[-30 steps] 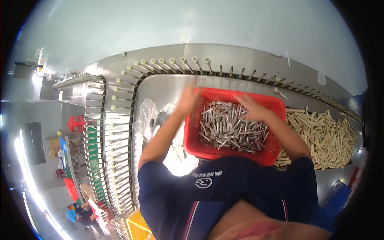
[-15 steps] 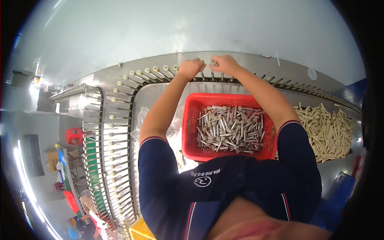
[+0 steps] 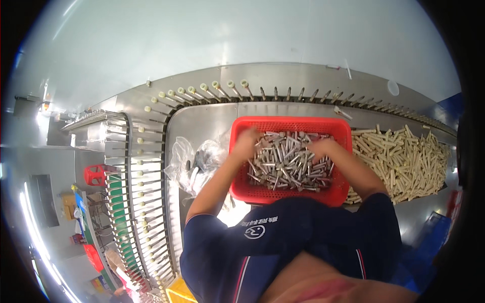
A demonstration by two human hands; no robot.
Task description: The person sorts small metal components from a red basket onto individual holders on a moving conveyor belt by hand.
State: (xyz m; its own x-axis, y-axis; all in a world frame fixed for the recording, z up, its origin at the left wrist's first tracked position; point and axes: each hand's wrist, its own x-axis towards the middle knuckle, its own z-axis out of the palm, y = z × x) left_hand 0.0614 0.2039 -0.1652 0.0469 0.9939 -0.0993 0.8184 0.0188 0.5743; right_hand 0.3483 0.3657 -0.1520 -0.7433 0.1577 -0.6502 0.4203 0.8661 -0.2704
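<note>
Both of my hands are down in a red perforated plastic basket (image 3: 241, 188) heaped with short silvery metal pins with wider, knob-like heads (image 3: 285, 159). At the left end of the heap is my left hand (image 3: 247, 143), its fingers smeared by motion. My right hand (image 3: 321, 148) touches the pins on the right side, fingertips bent down among them and partly hidden. Whether either hand has hold of a pin cannot be made out. Beyond the basket runs a curved conveyor track with bare upright spindles (image 3: 288, 93); further left, the spindles carry similar pale-headed pins (image 3: 216, 87).
Right of the basket lies a large pile of cream-coloured sticks (image 3: 406, 164). A clear plastic bag (image 3: 184, 161) rests to the left. One loose pin (image 3: 343, 113) lies behind the basket near the track. A yellow crate (image 3: 179, 291) stands at the lower left.
Both hands have come down from the track into the red basket. The row of headed pins on the track now reaches further right, with bare spindles beyond it.
</note>
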